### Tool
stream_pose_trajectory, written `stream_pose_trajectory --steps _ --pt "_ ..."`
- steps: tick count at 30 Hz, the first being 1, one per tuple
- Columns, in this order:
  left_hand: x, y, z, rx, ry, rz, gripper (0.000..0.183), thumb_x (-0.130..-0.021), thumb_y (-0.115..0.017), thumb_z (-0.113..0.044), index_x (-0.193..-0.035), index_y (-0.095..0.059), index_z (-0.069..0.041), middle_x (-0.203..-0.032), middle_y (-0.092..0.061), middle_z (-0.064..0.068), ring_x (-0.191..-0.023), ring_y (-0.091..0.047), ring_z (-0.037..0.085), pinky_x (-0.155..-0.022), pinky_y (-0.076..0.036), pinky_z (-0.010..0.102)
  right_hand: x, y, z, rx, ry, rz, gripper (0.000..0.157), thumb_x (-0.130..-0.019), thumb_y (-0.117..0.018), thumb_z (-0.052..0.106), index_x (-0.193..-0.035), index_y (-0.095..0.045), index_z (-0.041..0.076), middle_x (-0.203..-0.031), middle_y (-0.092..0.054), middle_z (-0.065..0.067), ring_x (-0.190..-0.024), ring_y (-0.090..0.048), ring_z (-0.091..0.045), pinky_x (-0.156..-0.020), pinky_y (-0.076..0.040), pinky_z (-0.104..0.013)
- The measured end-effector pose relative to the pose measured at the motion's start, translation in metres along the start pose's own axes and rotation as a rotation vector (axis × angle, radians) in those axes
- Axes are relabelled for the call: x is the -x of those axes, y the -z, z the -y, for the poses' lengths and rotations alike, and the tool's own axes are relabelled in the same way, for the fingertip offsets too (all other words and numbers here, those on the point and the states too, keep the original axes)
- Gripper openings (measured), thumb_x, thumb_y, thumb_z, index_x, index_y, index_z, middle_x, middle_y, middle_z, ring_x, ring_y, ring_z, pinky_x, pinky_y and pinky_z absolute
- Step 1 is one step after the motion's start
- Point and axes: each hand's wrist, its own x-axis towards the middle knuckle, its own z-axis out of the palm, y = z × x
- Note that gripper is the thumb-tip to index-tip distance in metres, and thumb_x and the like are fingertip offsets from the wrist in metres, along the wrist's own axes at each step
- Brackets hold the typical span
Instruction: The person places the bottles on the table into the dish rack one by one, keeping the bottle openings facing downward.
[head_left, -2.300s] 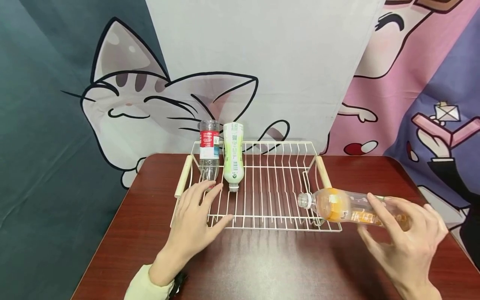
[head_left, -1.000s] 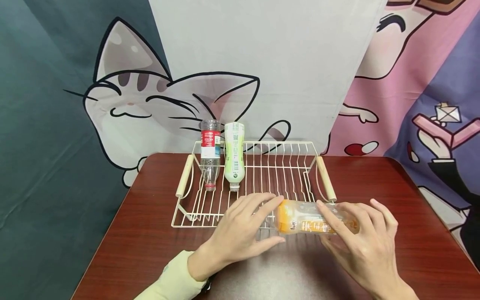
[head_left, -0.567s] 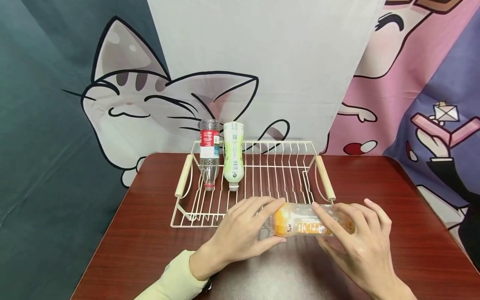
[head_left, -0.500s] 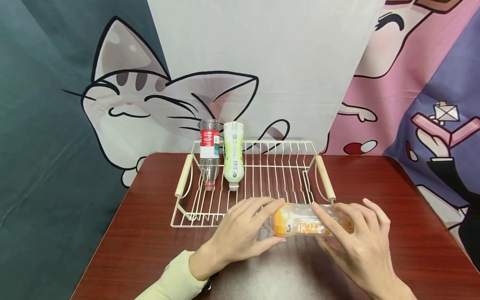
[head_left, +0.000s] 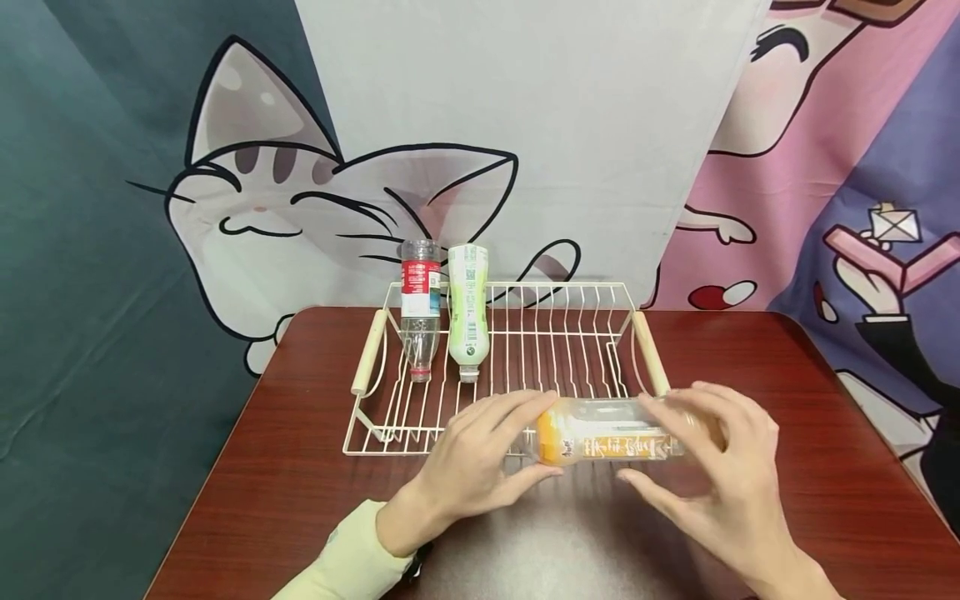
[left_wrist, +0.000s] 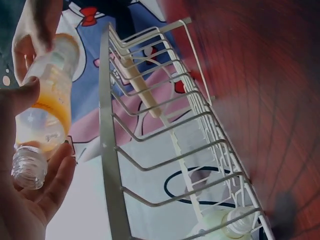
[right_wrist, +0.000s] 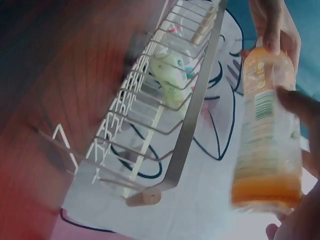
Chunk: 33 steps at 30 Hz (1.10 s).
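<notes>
A clear plastic bottle with an orange-and-white label (head_left: 615,437) lies sideways in the air over the rack's front edge, neck to the left. My left hand (head_left: 480,458) grips its shoulder and neck, which the fingers hide in the head view. Around the base end curve the fingers of my right hand (head_left: 735,467), while its thumb stands off below the bottle. In the left wrist view the bare threaded neck (left_wrist: 30,167) shows, without a cap. The right wrist view shows a barcode (right_wrist: 264,105) on the blurred bottle.
A cream wire rack (head_left: 558,333) with wooden handles (head_left: 649,353) stands on the dark red table (head_left: 262,483). In its left part, a red-labelled clear bottle (head_left: 420,292) and a pale green bottle (head_left: 468,308) lie neck toward me. A cartoon cloth (head_left: 570,125) hangs behind.
The bottle came in from the right, and the left hand moved from the rack's left to its neck. Since then the bottle has turned, showing more label, and the right thumb has moved off it.
</notes>
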Motion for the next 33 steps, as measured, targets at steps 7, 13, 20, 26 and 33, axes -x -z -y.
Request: stream_pose_trajectory --steps 7,13,20,26,33 --pt "0.001 0.001 0.004 0.046 0.055 -0.086 0.09 -0.071 -0.105 -0.034 -0.144 -0.065 0.003 -0.131 -0.075 0.016 -0.115 -0.077 0.027 -0.103 -0.061 0.034 0.011 0.006 -0.012 -0.65 -0.449 -0.227 0.074 -0.09 -0.093 0.008 -0.148 -0.055 -0.018 -0.139 -0.066 -0.019 -0.132 -0.059 -0.024 -0.117 -0.043 -0.028" --pt "0.003 0.0 0.003 0.079 0.102 -0.144 0.09 -0.07 -0.106 -0.028 -0.144 -0.065 0.004 -0.13 -0.073 0.017 -0.113 -0.077 0.028 -0.101 -0.062 0.036 0.025 0.0 -0.01 -1.246 -0.941 -0.273 0.064 -0.107 -0.059 -0.006 -0.167 -0.037 0.0 -0.157 -0.053 -0.016 -0.139 -0.059 -0.021 -0.114 -0.051 -0.028" --pt "0.001 -0.002 0.003 0.085 0.106 -0.173 0.089 -0.072 -0.104 -0.028 -0.144 -0.065 0.004 -0.129 -0.074 0.017 -0.113 -0.077 0.029 -0.102 -0.062 0.036 0.033 -0.012 -0.002 -1.383 -1.021 -0.069 0.045 -0.115 -0.051 0.012 -0.16 -0.049 0.007 -0.146 -0.067 -0.001 -0.136 -0.062 -0.014 -0.117 -0.048 -0.034" --pt "0.002 -0.004 0.0 0.077 0.107 -0.167 0.091 -0.07 -0.106 -0.03 -0.144 -0.064 0.003 -0.129 -0.074 0.016 -0.112 -0.077 0.028 -0.101 -0.062 0.035 0.033 -0.023 -0.002 -1.529 -1.004 -0.068 0.034 -0.114 -0.05 0.004 -0.145 -0.064 0.013 -0.144 -0.071 0.0 -0.133 -0.066 -0.016 -0.116 -0.048 -0.035" --pt "0.003 -0.005 -0.003 0.05 0.11 -0.168 0.092 -0.069 -0.106 -0.032 -0.144 -0.065 0.003 -0.127 -0.074 0.015 -0.11 -0.077 0.027 -0.099 -0.063 0.034 0.022 -0.023 0.006 -1.511 -1.041 -0.087 0.032 -0.115 -0.05 0.006 -0.137 -0.069 0.018 -0.137 -0.074 0.005 -0.128 -0.068 -0.011 -0.114 -0.048 -0.032"
